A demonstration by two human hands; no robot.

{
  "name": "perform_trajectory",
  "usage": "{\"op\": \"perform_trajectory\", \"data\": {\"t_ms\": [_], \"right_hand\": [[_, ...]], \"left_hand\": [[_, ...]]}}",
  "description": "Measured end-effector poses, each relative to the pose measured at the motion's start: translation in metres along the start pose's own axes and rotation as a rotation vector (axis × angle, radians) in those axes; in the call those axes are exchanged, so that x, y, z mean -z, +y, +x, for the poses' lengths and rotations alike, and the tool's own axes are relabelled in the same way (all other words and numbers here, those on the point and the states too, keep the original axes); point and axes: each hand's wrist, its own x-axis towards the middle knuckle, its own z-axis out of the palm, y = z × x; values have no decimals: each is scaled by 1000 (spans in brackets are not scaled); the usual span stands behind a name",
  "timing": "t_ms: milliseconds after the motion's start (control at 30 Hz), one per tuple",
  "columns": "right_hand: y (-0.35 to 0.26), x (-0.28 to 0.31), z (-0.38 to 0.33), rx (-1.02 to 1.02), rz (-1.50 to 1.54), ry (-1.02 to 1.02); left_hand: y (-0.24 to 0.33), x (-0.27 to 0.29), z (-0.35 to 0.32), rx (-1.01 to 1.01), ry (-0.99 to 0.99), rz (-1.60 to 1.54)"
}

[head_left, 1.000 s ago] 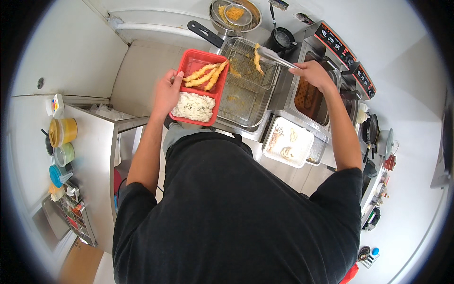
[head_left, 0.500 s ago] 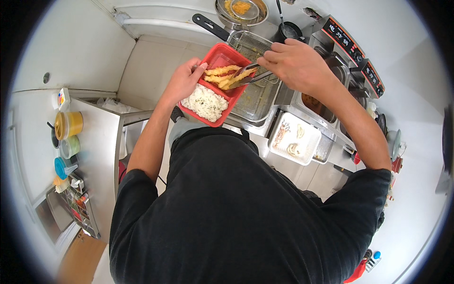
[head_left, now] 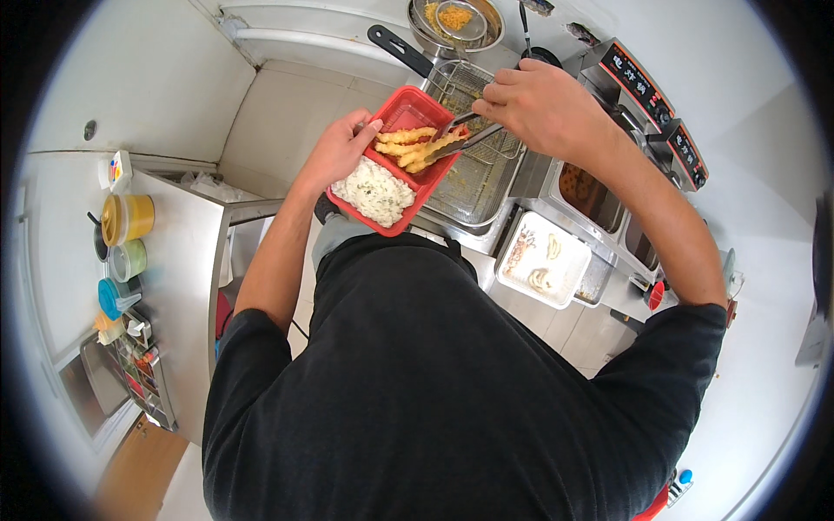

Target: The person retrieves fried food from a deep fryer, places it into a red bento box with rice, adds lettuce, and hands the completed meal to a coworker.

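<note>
My left hand (head_left: 342, 149) grips the left rim of a red divided takeaway box (head_left: 408, 108), thumb over the edge. White rice (head_left: 375, 191) with dark specks fills its near compartment. Golden battered fried shrimp (head_left: 407, 148), several pieces, lie in the far compartment. My right hand (head_left: 539, 108) is closed around metal tongs (head_left: 473, 139), coming in from the right. The tongs' tips are down at the fried pieces; whether they still pinch one I cannot tell. The box is held in the air over the near left edge of a wire-racked metal tray (head_left: 473, 204).
A black-handled fry basket (head_left: 460, 82) lies beyond the box. Two electric fryers (head_left: 638, 82) stand at the right, beside a vat of brown oil (head_left: 586, 191). A white tray (head_left: 556, 282) holds raw shrimp. At the left is a steel counter (head_left: 187, 260) with jars. A metal bowl (head_left: 495, 35) stands at the back.
The view has shifted slightly. The tongs' tips stay at the fried shrimp in the box, and both hands keep their grips.
</note>
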Motion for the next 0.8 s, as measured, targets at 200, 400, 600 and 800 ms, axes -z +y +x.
{"op": "perform_trajectory", "data": {"t_ms": [200,400,600,800], "right_hand": [[9,5,2,21,6,69],[3,10,3,-302,218,-108],[-5,-1,7,-494,345,-291],[-25,-13,12,-367,204,-135]], "left_hand": [[-3,4,4,-48,0,50],[3,5,0,6,136,-5],[5,5,0,-16,209,-10],[-4,3,1,35,190,-58]]}}
